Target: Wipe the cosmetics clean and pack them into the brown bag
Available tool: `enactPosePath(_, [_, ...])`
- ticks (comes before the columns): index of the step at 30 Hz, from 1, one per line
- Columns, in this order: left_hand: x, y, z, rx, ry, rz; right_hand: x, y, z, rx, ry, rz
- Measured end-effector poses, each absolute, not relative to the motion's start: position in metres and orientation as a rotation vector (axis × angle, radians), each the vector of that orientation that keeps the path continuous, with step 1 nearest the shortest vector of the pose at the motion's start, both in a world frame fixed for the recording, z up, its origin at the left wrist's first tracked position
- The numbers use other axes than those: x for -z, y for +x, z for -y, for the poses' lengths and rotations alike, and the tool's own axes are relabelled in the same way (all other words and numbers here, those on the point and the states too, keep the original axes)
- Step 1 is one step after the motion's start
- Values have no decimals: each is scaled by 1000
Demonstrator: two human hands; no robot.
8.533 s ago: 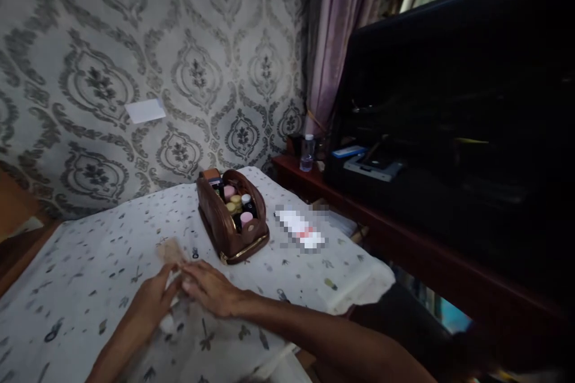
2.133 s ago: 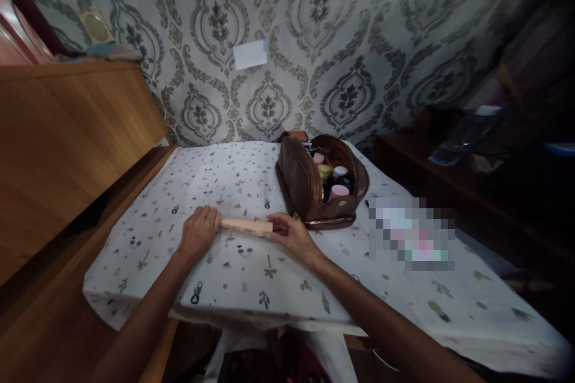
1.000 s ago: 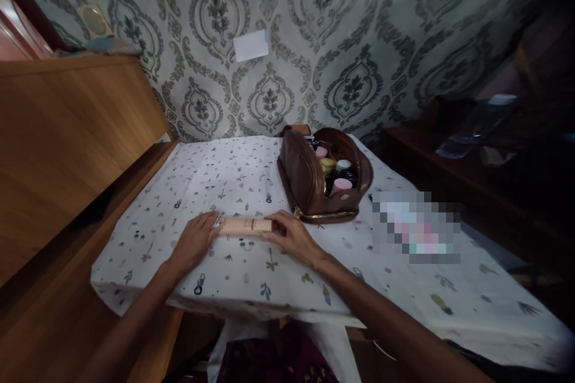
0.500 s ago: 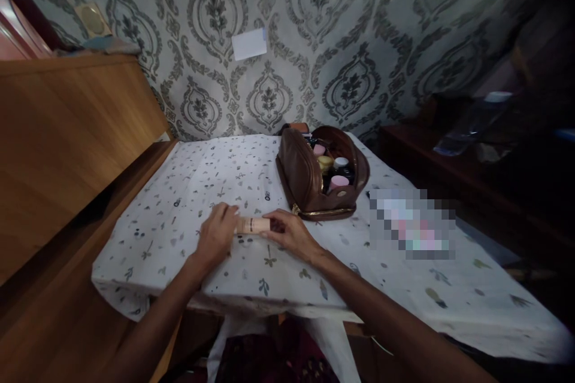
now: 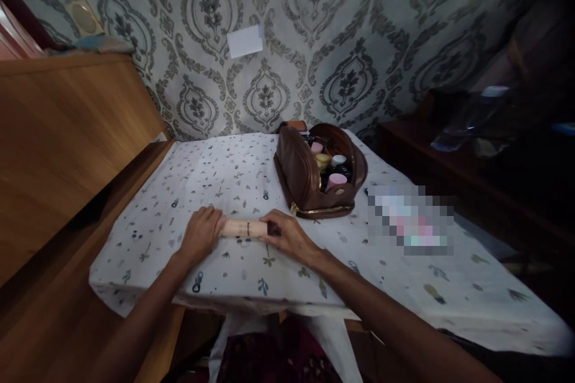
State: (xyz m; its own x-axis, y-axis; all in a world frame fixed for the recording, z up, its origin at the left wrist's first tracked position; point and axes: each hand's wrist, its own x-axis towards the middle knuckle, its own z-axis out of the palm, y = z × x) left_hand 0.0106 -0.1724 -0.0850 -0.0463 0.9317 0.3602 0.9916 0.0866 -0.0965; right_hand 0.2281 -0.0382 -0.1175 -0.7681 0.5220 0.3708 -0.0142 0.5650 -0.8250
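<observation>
A beige cosmetic tube (image 5: pixel 245 228) with small dark print lies level just above or on the cloth, between my two hands. My left hand (image 5: pixel 201 232) is closed around its left end, fingers curled together. On the other side, my right hand (image 5: pixel 290 234) pinches the tube's dark right end, which looks like a cap and is partly hidden by the fingers. Behind my right hand stands an unzipped brown makeup bag (image 5: pixel 299 173). Several jars and bottles show inside it, among them one with a pink lid (image 5: pixel 336 180).
A patterned white cloth (image 5: pixel 215 173) covers the table. To the right lies a blurred-out item (image 5: pixel 408 221). A clear bottle (image 5: pixel 469 119) is on the dark furniture beyond. Wooden furniture (image 5: pixel 76 114) borders the left side, and a papered wall stands behind.
My left hand has shifted left along the tube, so more of the beige length shows. My right hand stays at the dark end. The view has moved slightly.
</observation>
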Motion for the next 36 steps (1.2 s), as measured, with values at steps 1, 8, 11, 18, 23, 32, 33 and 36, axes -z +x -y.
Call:
enactPosePath(1, [86, 4, 175, 267, -1886, 2065, 118, 228, 38, -1168, -395, 2199])
enactPosePath(8, [95, -9, 178, 485, -1767, 2106, 119, 228, 38, -1221, -373, 2182])
enactPosePath(11, [94, -9, 179, 513, -1754, 2062, 117, 228, 37, -1200, -380, 2211])
enactPosePath(18, [77, -6, 173, 489, -1664, 1977, 113, 230, 38, -1116, -346, 2211])
enactPosePath(23, [64, 24, 160, 345, -1653, 1915, 112, 231, 39, -1041, -387, 2268])
enactPosePath(32, [88, 99, 138, 276, -2017, 1762, 116, 227, 36, -938, -393, 2275])
enactPosePath(33, [88, 94, 139, 237, -2008, 1782, 116, 227, 36, -943, -390, 2274])
enactPosePath(36, [82, 65, 149, 115, -1965, 1830, 116, 227, 37, -946, -406, 2285])
